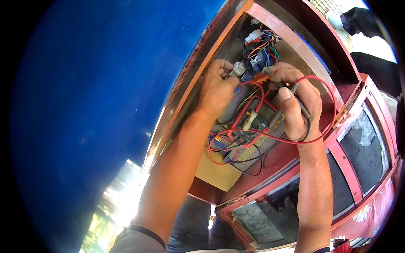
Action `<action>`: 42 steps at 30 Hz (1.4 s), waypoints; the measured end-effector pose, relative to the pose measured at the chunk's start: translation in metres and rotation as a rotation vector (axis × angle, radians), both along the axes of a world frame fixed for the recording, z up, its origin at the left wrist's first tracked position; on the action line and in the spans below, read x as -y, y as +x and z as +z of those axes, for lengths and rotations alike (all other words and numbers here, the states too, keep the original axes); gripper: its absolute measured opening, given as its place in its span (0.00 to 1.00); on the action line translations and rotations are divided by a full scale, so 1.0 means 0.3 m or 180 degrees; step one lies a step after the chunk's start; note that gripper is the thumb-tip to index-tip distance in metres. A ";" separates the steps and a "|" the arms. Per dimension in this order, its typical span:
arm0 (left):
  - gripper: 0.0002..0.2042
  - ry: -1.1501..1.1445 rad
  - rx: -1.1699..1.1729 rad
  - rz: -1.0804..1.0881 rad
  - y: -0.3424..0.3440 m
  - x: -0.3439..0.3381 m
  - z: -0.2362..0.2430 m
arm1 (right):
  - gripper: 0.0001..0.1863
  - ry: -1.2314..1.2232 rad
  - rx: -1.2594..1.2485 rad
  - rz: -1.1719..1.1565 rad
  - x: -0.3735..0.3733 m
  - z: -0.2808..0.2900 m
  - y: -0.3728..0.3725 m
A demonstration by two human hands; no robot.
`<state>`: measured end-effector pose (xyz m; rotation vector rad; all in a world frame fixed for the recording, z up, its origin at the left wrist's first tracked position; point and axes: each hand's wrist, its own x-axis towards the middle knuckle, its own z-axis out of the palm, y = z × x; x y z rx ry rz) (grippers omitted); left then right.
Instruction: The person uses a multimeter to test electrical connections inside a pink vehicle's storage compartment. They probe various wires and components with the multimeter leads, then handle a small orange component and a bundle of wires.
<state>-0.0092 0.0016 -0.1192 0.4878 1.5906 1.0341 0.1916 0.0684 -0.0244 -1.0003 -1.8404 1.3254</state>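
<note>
Far left, we have a big glossy blue panel (93,84), then the bare left hand (217,86) reaching into the open, red-painted metal compartment (291,31). Its grip pinches a small, blocky, white plastic connector (238,69) between thumb and fingertips, near the compartment's left wall. We judge it light and stiff, a bit slick, fragile at its wire ends; best held by the housing sides, not tugged by the wires.

Just right of it, we see a loose tangle of thin multicoloured wires (270,46), likely soft and springy. Below, a dark multimeter with a round dial (245,135) lies amid thin red and black leads, above a flat tan cardboard piece (217,173).

Further right, the bare right hand (303,99) has its grip curled round a slim grey plastic probe (294,87) with a flexible red lead (336,105) looping off. Probe reads light and rigid; hold the grey barrel. Whether its tip touches the connector, we can't tell. Far right: a red-framed hinged panel (345,173).
</note>
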 end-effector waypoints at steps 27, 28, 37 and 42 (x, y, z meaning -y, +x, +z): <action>0.12 0.0225 -0.0206 0.0141 0.006 0.080 -0.061 | 0.12 0.0031 0.0072 -0.0033 0.004 0.003 -0.010; 0.12 0.0194 -0.0228 0.0140 0.009 0.071 -0.051 | 0.12 0.0041 0.0095 -0.0041 0.004 0.002 -0.008; 0.14 0.0198 -0.0444 0.0103 0.000 0.075 -0.063 | 0.13 0.0051 0.0067 -0.0028 0.003 0.006 -0.013; 0.12 0.0481 -0.1249 -0.0296 0.010 0.090 -0.052 | 0.13 0.0059 0.0115 -0.0010 0.001 0.005 -0.006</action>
